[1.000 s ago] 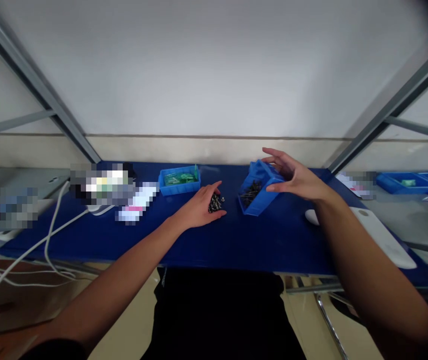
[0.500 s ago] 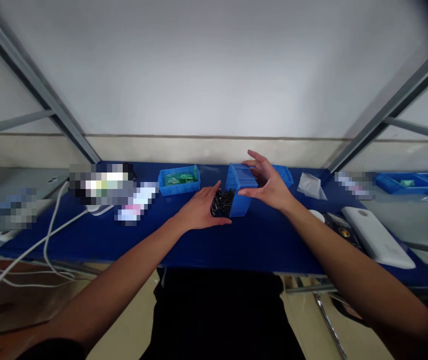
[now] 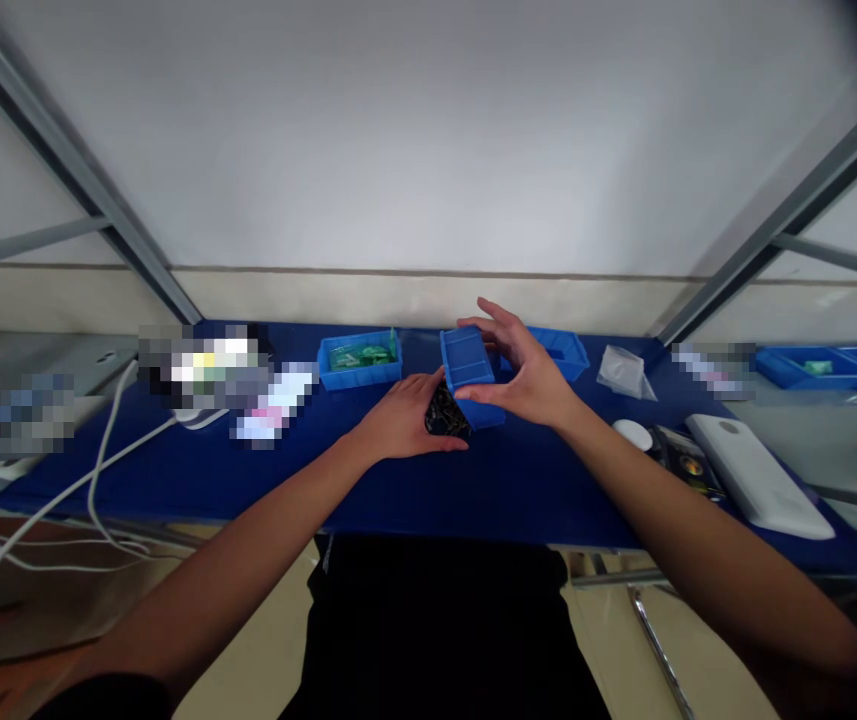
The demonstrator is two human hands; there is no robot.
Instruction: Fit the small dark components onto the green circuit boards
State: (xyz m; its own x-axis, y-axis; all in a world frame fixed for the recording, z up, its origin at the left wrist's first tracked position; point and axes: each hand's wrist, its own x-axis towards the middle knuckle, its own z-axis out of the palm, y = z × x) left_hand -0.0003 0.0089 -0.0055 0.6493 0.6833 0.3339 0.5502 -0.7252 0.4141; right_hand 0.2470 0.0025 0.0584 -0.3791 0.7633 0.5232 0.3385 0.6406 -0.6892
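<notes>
My right hand [image 3: 518, 368] grips a blue plastic bin [image 3: 465, 357] between thumb and fingers. The bin is tipped toward the left, its underside facing up. Beneath its lowered side lies a heap of small dark pieces, perhaps screws [image 3: 443, 412], on the blue table top. My left hand [image 3: 402, 415] is open and cupped around the left side of this heap, thumb and fingers apart. The bin covers part of the heap.
A blue bin with green pieces [image 3: 360, 360] stands at the back left, another blue bin [image 3: 567, 352] behind my right hand. A clear plastic bag [image 3: 623, 372], a white round object [image 3: 632, 435] and a white power bank-like slab [image 3: 758, 475] lie right. White cables [image 3: 102, 450] run left.
My right hand has tipped the blue bin further over to the left, above the dark pieces. My left hand has stayed nearly in place around the heap.
</notes>
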